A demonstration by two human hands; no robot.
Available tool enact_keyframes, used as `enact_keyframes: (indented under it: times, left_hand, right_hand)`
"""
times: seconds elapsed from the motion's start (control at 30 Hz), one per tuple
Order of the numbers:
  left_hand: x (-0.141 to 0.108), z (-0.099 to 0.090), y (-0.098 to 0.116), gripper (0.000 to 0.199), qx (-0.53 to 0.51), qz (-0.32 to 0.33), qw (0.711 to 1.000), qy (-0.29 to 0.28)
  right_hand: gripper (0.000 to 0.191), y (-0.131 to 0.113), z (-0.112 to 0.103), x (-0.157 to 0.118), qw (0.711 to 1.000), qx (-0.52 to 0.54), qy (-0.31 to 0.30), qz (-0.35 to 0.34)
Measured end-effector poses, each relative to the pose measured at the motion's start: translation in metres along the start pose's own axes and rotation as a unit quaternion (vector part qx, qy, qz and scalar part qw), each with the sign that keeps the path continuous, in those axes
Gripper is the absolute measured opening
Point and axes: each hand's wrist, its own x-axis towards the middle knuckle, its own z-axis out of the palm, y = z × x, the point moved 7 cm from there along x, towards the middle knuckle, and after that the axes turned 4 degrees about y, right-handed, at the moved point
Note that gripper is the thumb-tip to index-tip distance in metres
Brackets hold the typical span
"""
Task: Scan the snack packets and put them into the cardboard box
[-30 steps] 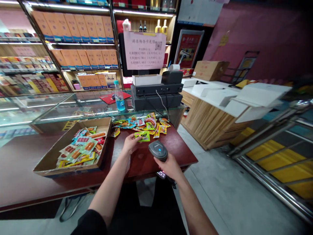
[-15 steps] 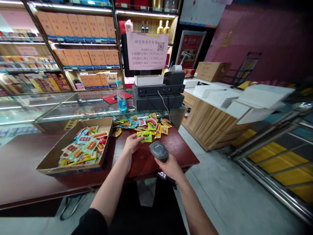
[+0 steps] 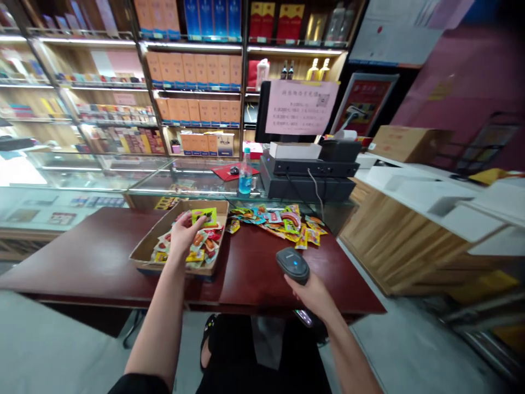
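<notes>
Between the fingers of my left hand [image 3: 185, 232] is a yellow-green snack packet [image 3: 205, 216], held above the open cardboard box [image 3: 141, 253]. Inside that box lie several small packaged snacks [image 3: 200, 239], some showing sausages through clear wrapping, partly covered by my hand. My right hand [image 3: 314, 293] is wrapped round the handle of a dark grey barcode scanner [image 3: 292, 265], over the front part of the desk. A blue light glows on the scanner's top. Beyond it spreads a loose pile of colourful snack packets [image 3: 291, 220].
The dark red desk [image 3: 254, 273] meets a glass display counter [image 3: 188, 183]. On the counter are a bottle with blue liquid [image 3: 245, 174], a red mat [image 3: 223, 172] and a monitor bearing a pink paper sign [image 3: 301, 108]. A wooden cabinet [image 3: 394, 230] stands at right.
My left hand has carried the yellow-green packet left, from beside the pile to over the box. The scanner's blue light now shows. The view has turned left.
</notes>
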Motion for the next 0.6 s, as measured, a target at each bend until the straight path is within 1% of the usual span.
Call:
enact_keyframes:
  times: [0.03,0.07,0.1,0.13,0.17,0.2,0.23,0.3,0.37,0.43,0.47,0.5,0.57,0.6]
  left_hand:
    - [0.003,-0.018,0.006,0.063,0.014,0.010,1.000,0.013]
    - [0.004,-0.031,0.009,0.064,0.024,0.014,0.999,0.019]
    - [0.003,-0.040,0.011,0.064,0.031,0.015,0.999,0.020]
    - [0.000,-0.045,0.012,0.064,0.036,0.016,0.999,0.020]
    - [-0.005,-0.046,0.012,0.062,0.036,0.016,0.999,0.014]
    - [-0.010,-0.042,0.011,0.060,0.034,0.016,0.999,0.007]
    - [-0.017,-0.035,0.010,0.057,0.032,0.017,0.999,-0.004]
    - [-0.031,-0.010,0.008,0.050,0.035,0.026,0.998,-0.044]
    - [-0.045,0.027,0.004,0.041,0.052,0.042,0.992,-0.111]
    - [-0.057,0.068,-0.004,0.034,0.084,0.074,0.979,-0.172]
    - [-0.060,0.088,-0.009,0.032,0.109,0.098,0.971,-0.191]
    - [-0.062,0.109,-0.016,0.031,0.140,0.123,0.961,-0.202]
    - [-0.060,0.148,-0.031,0.033,0.220,0.173,0.938,-0.202]
    - [-0.057,0.167,-0.040,0.035,0.265,0.192,0.924,-0.198]
  right_hand:
    - [0.034,-0.003,0.006,0.001,1.000,-0.002,-0.003,-0.003]
    - [0.035,-0.007,0.011,0.002,1.000,-0.004,-0.005,-0.006]
    - [0.035,-0.009,0.016,0.002,1.000,-0.007,-0.008,-0.008]
    - [0.035,-0.011,0.021,0.002,1.000,-0.011,-0.010,-0.009]
    - [0.036,-0.012,0.025,0.001,1.000,-0.017,-0.013,-0.009]
    - [0.036,-0.012,0.027,0.001,1.000,-0.023,-0.016,-0.008]
    - [0.036,-0.012,0.028,0.000,0.999,-0.028,-0.016,-0.008]
    - [0.036,-0.011,0.022,-0.001,0.999,-0.034,-0.008,-0.007]
    - [0.031,-0.011,0.008,0.004,0.999,-0.043,0.003,-0.003]
    - [0.025,-0.015,-0.014,0.016,0.998,-0.068,0.009,-0.008]
    - [0.023,-0.019,-0.026,0.026,0.996,-0.088,0.013,-0.021]
    - [0.022,-0.025,-0.040,0.039,0.992,-0.113,0.018,-0.049]
    - [0.029,-0.038,-0.066,0.071,0.982,-0.153,0.046,-0.103]
    - [0.031,-0.041,-0.075,0.090,0.977,-0.172,0.042,-0.117]
